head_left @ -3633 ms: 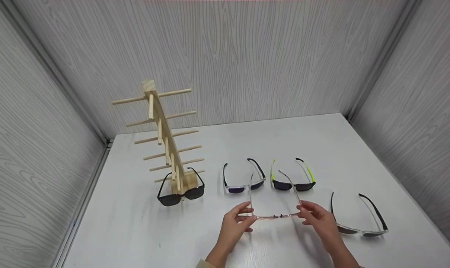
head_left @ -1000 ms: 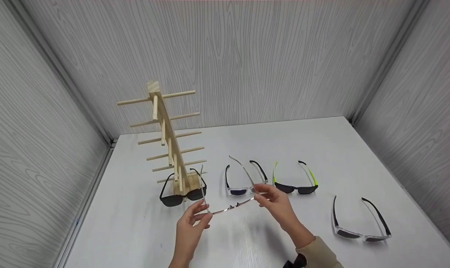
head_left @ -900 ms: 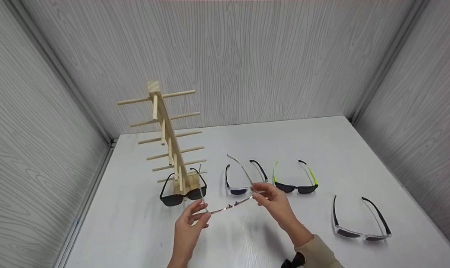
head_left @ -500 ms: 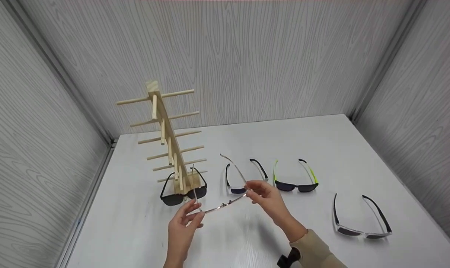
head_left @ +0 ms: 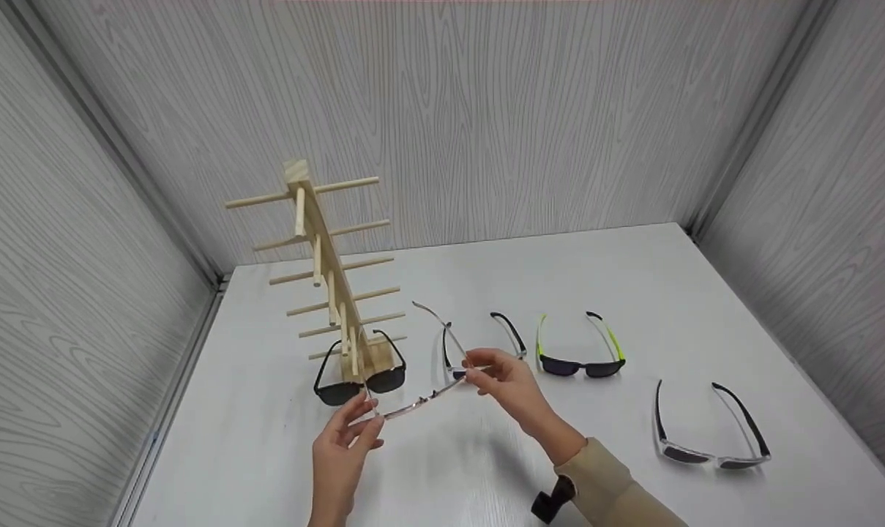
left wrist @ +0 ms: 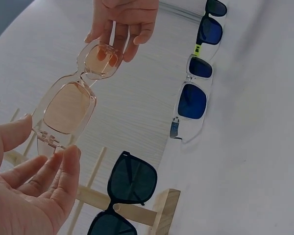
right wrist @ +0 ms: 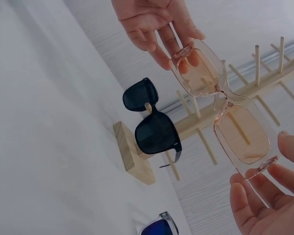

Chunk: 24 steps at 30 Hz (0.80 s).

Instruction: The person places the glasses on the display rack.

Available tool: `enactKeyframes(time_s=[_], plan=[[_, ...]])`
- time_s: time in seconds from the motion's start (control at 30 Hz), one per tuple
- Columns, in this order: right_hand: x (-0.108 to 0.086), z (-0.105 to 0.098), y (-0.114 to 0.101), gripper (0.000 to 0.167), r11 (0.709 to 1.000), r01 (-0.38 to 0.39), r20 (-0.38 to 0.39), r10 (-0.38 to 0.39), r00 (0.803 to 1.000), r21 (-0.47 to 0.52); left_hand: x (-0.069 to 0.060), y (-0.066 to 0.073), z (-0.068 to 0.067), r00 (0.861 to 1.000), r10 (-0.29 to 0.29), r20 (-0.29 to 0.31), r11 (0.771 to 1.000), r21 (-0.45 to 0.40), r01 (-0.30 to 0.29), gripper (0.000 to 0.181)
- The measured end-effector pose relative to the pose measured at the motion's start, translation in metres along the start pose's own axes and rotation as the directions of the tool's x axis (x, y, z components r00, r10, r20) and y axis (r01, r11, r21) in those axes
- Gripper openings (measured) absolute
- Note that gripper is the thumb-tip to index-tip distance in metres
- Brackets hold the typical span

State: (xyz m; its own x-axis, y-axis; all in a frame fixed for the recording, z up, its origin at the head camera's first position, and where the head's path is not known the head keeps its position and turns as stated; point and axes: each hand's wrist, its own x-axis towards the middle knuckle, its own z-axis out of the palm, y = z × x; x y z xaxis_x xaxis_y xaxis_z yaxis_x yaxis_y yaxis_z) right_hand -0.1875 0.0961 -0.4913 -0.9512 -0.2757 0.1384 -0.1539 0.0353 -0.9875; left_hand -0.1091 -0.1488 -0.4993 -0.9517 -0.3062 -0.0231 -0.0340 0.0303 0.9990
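A pair of sunglasses (head_left: 422,402) with a clear pinkish frame and pale orange lenses is held up off the table between both hands, temples unfolded and pointing away. My left hand (head_left: 343,446) pinches one end of the frame by its hinge. At the other end, my right hand (head_left: 512,384) grips the hinge corner between thumb and fingers. The right end sits farther from me than the left. Just beyond the left hand stands a wooden glasses rack (head_left: 323,252) with crosswise pegs. Black sunglasses (right wrist: 157,132) hang on its lowest part, near the base.
Clear-framed sunglasses with blue lenses (left wrist: 192,101) lie behind the right hand, partly hidden by it. Black and neon-yellow sunglasses (head_left: 581,367) lie to their right. Another clear-framed pair with dark lenses (head_left: 713,460) rests at the front right. Grey wood-grain panels (head_left: 486,124) enclose the white table.
Both hands have carried the pinkish sunglasses leftward toward the rack, and the frame has turned at an angle. The other sunglasses and the rack have stayed put.
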Motion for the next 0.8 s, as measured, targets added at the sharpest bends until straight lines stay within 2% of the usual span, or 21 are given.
enactKeyframes(time_s=[0.27,0.4,0.57,0.8], plan=[[0.007,0.01,0.0,0.036,1.0,-0.005,0.041,0.006,0.999,-0.022,0.0,0.003,-0.008,0.998,-0.036,-0.042,0.999,0.016,0.037,0.047],[0.009,0.016,0.0,0.038,1.0,-0.012,0.058,0.012,0.998,0.004,0.002,0.005,-0.014,0.997,-0.046,-0.06,0.998,0.029,0.048,0.047],[0.013,0.025,-0.003,0.033,0.999,-0.037,0.066,0.035,0.997,0.025,0.004,0.007,-0.022,0.996,-0.049,-0.08,0.998,0.031,0.051,0.048],[0.012,0.038,-0.027,0.029,0.997,-0.067,0.06,0.066,0.996,0.028,0.011,0.01,-0.028,0.993,-0.065,-0.098,0.997,0.033,0.068,0.043]])
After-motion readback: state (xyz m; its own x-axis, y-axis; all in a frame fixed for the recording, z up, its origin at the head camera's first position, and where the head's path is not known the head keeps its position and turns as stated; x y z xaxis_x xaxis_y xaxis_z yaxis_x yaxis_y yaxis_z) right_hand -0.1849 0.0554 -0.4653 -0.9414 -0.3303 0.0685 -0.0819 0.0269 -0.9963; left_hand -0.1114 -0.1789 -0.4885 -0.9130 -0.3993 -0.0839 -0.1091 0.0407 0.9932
